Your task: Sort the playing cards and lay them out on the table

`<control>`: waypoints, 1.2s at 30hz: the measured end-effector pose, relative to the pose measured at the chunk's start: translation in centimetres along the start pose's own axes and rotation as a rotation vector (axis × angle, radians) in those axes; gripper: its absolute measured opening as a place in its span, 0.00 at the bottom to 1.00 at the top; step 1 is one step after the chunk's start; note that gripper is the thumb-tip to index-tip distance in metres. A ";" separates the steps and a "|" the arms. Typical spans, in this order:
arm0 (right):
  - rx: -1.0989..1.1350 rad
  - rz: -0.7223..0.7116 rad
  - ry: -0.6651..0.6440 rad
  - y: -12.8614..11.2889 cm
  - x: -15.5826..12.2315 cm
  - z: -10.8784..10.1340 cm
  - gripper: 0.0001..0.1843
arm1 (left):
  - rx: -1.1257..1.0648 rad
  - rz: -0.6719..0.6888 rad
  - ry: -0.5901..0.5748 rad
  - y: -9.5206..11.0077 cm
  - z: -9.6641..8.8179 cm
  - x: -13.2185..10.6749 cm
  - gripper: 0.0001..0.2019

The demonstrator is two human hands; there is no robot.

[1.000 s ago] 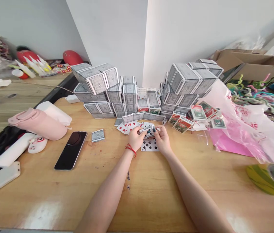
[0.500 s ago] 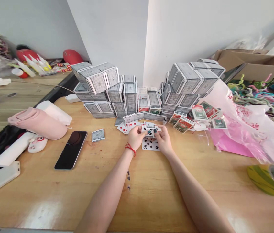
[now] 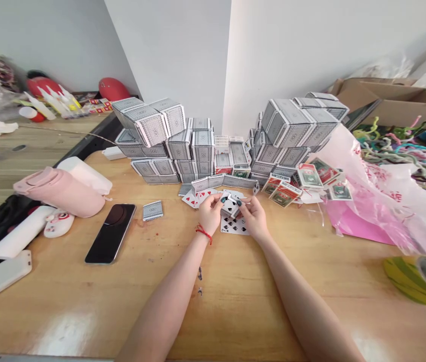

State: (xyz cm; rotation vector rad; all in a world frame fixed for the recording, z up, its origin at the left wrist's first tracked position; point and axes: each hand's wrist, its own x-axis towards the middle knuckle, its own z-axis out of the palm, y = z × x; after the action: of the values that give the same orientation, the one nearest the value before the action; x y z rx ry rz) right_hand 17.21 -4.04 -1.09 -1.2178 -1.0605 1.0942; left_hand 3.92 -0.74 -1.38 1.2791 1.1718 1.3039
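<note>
My left hand (image 3: 209, 213) and my right hand (image 3: 253, 215) meet over the middle of the wooden table (image 3: 235, 291). Both are closed on a small stack of playing cards (image 3: 230, 204), tilted up between the fingertips with a black spade face showing. A red cord is tied round my left wrist. Under the hands lies a face-up spade card (image 3: 234, 226). Red heart cards (image 3: 196, 197) are fanned on the table just left of the hands.
Grey patterned card boxes are piled at the back left (image 3: 148, 128) and back right (image 3: 291, 128). Loose red and green card packs (image 3: 311, 181) lie on the right by a pink plastic bag (image 3: 378, 201). A phone (image 3: 110, 232), a single deck (image 3: 152, 210) and a pink bottle (image 3: 60, 191) lie on the left.
The cards held between both hands have been tipped up and turned, so a spade face now points towards me. The hands stayed in the same spot.
</note>
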 end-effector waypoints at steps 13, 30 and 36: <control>0.075 0.110 -0.201 -0.4 -0.5 0.3 0.16 | 0.260 0.184 -0.109 1.6 0.4 -1.0 0.08; 0.272 0.102 -0.017 -0.6 -0.2 0.1 0.11 | 0.219 0.140 -0.170 1.7 0.5 -1.6 0.08; 0.265 0.136 -0.062 -1.0 -0.3 0.3 0.10 | 0.162 0.141 -0.170 1.7 0.6 -1.6 0.13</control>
State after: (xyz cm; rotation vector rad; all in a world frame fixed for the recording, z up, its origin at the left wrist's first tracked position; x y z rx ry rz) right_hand 16.89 -4.37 -0.06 -1.0602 -0.8559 1.3394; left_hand 4.57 -2.51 0.13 1.5832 1.1007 1.1916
